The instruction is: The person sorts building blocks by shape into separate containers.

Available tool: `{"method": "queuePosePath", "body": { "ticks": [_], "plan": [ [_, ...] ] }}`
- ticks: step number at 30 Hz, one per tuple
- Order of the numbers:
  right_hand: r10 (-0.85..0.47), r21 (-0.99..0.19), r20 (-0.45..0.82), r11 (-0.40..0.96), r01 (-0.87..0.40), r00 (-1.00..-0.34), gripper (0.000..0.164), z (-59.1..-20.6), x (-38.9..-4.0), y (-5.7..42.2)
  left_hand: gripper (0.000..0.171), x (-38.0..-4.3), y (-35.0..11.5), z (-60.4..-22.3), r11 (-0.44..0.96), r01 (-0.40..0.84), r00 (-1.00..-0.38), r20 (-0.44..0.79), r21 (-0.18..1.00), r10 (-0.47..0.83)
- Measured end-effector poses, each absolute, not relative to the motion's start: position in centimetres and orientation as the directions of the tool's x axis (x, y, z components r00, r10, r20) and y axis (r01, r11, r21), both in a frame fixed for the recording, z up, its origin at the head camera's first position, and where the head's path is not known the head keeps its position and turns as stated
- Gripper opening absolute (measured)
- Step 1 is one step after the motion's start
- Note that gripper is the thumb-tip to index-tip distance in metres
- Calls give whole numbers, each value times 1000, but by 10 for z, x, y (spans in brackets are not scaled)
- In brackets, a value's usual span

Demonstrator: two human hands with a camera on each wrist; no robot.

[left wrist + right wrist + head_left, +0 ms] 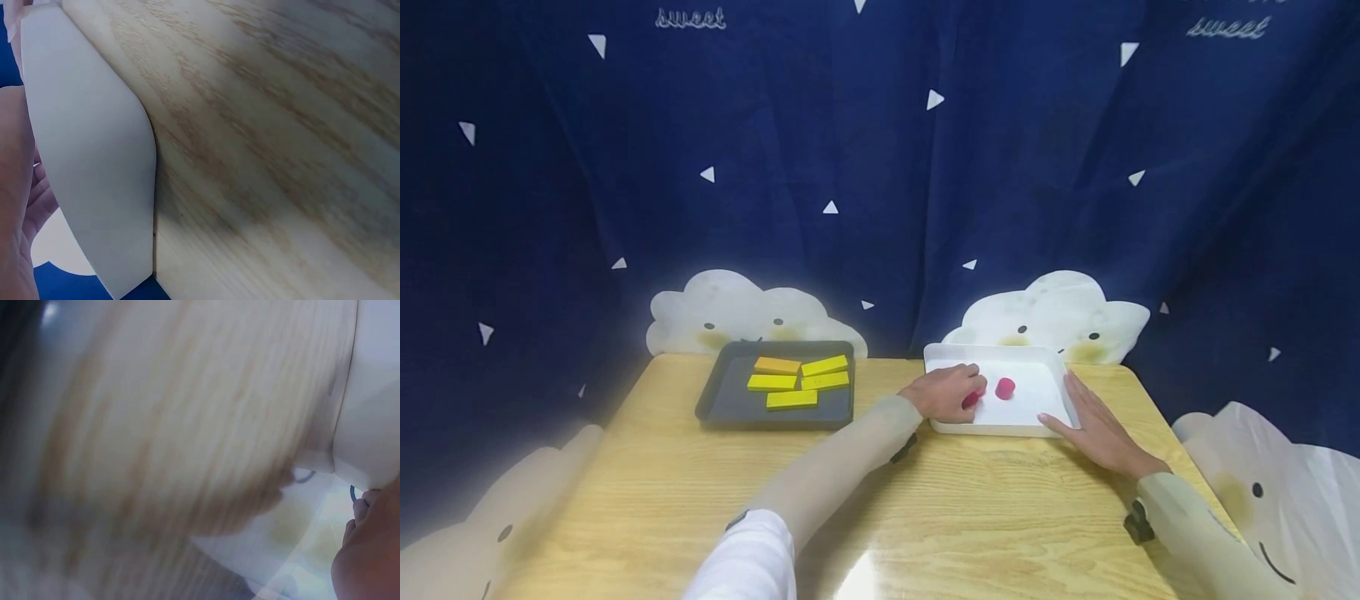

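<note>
In the white tray (1037,428) on the right side of the table, my left hand (943,392) reaches over the left part with its fingers curled round a pinkish-red piece (972,399), mostly covered by the fingers. Just right of it, a pinkish-red cylinder (1005,388) lies on the tray floor. Resting against the tray's right wall is my right hand (1097,429), its fingers straight and thumb over the front corner. The left wrist view shows the tray's outer wall (94,156) beside the hand; the right wrist view catches the right hand (369,550) at its edge.
On the left of the wooden table (865,475) stands a dark grey tray (730,408) with several yellow blocks (792,400) and one orange-yellow block (777,365). A dark blue curtain (865,150) with white triangles and cloud shapes hangs right behind the table.
</note>
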State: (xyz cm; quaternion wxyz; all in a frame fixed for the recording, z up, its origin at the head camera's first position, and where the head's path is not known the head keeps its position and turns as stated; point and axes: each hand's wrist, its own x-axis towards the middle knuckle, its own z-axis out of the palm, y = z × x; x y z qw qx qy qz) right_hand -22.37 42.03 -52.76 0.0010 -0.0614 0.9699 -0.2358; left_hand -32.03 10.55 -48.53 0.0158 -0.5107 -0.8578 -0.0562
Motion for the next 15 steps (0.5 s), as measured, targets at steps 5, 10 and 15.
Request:
{"method": "queuePosePath", "body": {
  "ticks": [5, 10, 15],
  "plan": [
    [-121, -454, 34, 882, -123, -992, 110, -529, -227, 420, 14, -321, 103, -485, 470, 881, -474, 97, 63, 875],
    [-123, -458, 34, 880, -125, -992, 111, -530, -227, 421, 19, -319, 101, -483, 467, 883, -468, 115, 36, 876],
    [-124, -458, 28, 881, -123, -992, 111, -532, -224, 424, 23, -315, 99, -476, 453, 891, -452, 155, 30, 879]
  ]
}}
